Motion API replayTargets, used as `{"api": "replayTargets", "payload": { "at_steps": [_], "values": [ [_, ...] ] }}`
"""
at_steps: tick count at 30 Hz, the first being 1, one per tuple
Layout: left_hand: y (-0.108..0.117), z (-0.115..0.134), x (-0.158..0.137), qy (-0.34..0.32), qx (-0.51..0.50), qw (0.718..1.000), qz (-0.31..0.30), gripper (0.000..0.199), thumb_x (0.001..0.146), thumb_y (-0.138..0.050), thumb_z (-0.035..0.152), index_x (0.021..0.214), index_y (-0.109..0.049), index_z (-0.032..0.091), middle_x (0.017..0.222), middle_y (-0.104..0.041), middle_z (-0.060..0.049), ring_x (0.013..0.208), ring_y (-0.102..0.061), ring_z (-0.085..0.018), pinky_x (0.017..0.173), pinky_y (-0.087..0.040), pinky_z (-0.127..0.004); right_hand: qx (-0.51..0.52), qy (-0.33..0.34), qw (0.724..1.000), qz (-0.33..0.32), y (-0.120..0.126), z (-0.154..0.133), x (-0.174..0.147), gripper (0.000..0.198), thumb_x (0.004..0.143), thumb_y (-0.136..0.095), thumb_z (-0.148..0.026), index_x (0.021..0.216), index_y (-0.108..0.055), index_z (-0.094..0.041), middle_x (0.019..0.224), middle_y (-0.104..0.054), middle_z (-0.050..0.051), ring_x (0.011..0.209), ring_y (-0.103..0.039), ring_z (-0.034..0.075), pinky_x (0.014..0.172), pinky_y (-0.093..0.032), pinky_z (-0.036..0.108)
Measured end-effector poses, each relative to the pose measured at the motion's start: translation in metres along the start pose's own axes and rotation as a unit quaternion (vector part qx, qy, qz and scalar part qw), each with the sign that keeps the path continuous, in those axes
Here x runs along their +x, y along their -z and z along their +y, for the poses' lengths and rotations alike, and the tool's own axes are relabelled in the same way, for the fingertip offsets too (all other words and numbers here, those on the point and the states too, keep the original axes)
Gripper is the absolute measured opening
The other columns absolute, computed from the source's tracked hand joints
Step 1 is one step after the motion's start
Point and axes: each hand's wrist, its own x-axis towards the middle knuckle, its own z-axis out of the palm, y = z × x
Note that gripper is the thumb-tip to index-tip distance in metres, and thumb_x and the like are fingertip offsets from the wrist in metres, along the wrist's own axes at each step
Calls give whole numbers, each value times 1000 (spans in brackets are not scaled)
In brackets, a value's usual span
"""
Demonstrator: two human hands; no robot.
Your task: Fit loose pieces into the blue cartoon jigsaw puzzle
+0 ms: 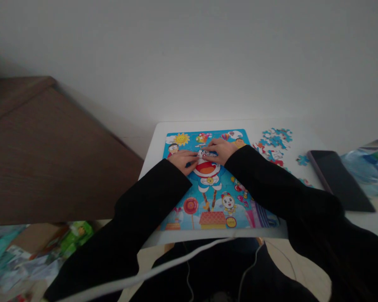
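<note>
A colourful cartoon jigsaw puzzle board (189, 218) lies on the white table. Over the blue-and-white cartoon figure's face, my two hands meet around a small white puzzle piece (202, 154). My left hand (183, 161) comes from the left, its fingers bent together and their tips at the piece. From the other side my right hand (221, 151) has its thumb and fingers closed about the piece's right edge. The fingertips partly hide the piece and the face below it. Both forearms, in black sleeves, cross the board's sides.
Loose puzzle pieces (275, 138) are heaped right of the board, some partly behind my right sleeve. A dark phone (340, 180) lies near a clear plastic bag (368, 165). A brown wooden cabinet (56, 159) stands at left. A white cable (164, 265) runs across the front.
</note>
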Motion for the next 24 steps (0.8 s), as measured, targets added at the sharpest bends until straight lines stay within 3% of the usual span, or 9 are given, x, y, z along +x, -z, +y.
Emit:
{"api": "replayTargets", "payload": {
  "at_steps": [10, 18, 24],
  "values": [
    [3, 8, 2, -24, 58, 998, 11, 27, 89, -48, 27, 94, -71, 12, 96, -73, -10, 84, -69, -21, 76, -58, -35, 46, -20, 999, -2, 3, 1, 0, 25, 85, -63, -35, 103, -72, -19, 101, -68, 9, 95, -61, 21, 87, -48, 33],
    [5, 10, 0, -18, 104, 992, -67, 34, 92, -45, 31, 110, -66, 12, 105, -71, -10, 95, -67, -26, 82, -57, -41, 51, -27, 998, 0, 4, 1, 0, 21, 87, -60, -33, 98, -73, -21, 98, -67, 8, 93, -62, 20, 84, -48, 31],
    [8, 12, 2, -5, 108, 990, -91, 37, 94, -43, 36, 110, -67, 14, 106, -71, -10, 97, -66, -24, 85, -55, -39, 36, -27, 999, -14, 9, 0, 1, 25, 92, -51, -30, 93, -73, -17, 97, -67, 9, 95, -61, 19, 85, -46, 30]
  ]
}}
